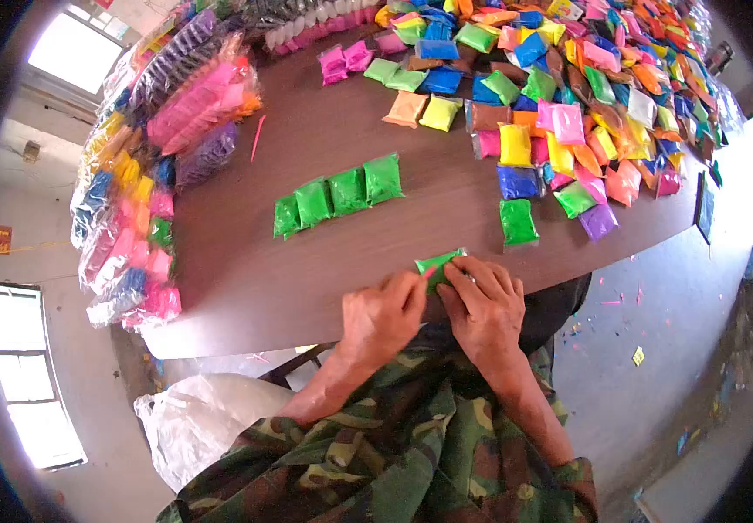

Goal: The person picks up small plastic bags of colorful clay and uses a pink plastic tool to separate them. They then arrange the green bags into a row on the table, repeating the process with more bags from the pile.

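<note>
A small clear packet of bright green clay-like material [439, 260] lies at the table's near edge, between my hands. My right hand [488, 309] is closed, thumb and fingers pinching the packet's near right side. Close by on the left, my left hand [383, 315] is closed around a thin pink stick [430, 272], whose tip shows against the packet; the rest is hidden by the fingers. Farther up the table, several similar green packets [331, 199] form a slanted row. A single green packet [518, 222] lies to the right.
A large heap of multicoloured packets [568, 122] covers the far right of the brown table [246, 279]. Bundled packets in clear bags [202, 105] line the left edge. Another pink stick [258, 138] lies near them. A white sack [211, 418] stands below left.
</note>
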`<state>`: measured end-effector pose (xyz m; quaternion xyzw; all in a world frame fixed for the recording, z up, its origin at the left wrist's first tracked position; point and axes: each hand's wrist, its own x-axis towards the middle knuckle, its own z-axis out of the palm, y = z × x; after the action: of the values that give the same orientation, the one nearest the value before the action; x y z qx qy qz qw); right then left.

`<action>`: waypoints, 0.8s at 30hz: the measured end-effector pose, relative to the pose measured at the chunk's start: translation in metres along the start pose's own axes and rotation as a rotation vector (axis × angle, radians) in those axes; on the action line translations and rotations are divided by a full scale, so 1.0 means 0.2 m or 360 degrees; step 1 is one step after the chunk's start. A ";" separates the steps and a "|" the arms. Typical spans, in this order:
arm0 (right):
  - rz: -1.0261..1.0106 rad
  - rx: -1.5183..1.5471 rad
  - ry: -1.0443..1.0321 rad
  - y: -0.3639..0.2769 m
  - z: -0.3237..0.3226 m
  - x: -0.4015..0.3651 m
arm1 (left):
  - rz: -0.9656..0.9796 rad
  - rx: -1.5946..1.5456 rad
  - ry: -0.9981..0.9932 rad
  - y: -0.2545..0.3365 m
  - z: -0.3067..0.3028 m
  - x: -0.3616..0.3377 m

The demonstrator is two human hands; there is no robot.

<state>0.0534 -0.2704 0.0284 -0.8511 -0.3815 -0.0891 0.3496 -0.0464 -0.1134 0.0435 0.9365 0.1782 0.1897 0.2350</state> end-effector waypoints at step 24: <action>0.0042 0.0135 0.0162 0.01 0.03 0.00 | 0.0062 0.0322 -0.0066 0.03 -0.03 0.04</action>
<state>0.0539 -0.2660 0.0229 -0.8349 -0.3554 -0.1114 0.4053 -0.0411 -0.1130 0.0542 0.9624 0.1732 0.1559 0.1392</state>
